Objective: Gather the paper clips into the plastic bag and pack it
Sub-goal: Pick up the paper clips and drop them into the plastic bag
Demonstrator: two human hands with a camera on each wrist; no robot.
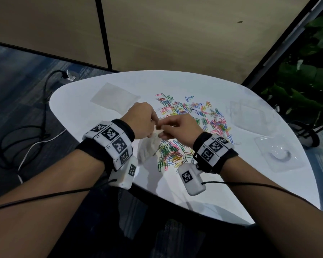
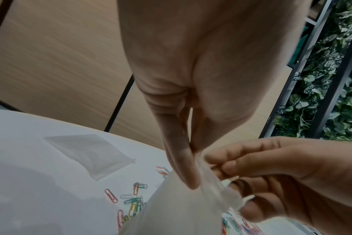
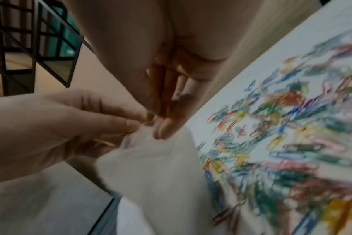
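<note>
A small clear plastic bag hangs above the white table, held at its top edge by both hands. My left hand pinches the bag's rim between thumb and fingers, and in the left wrist view the left hand presses the bag from the left. My right hand pinches the same rim from the right. The right wrist view shows my right hand on the bag. Coloured paper clips lie scattered behind and under the hands. The bag's inside is not visible.
Another flat clear bag lies at the table's back left. A further clear bag lies at the right, with a clear plastic tray nearer the right edge. Cables run over the floor at left. Plants stand at right.
</note>
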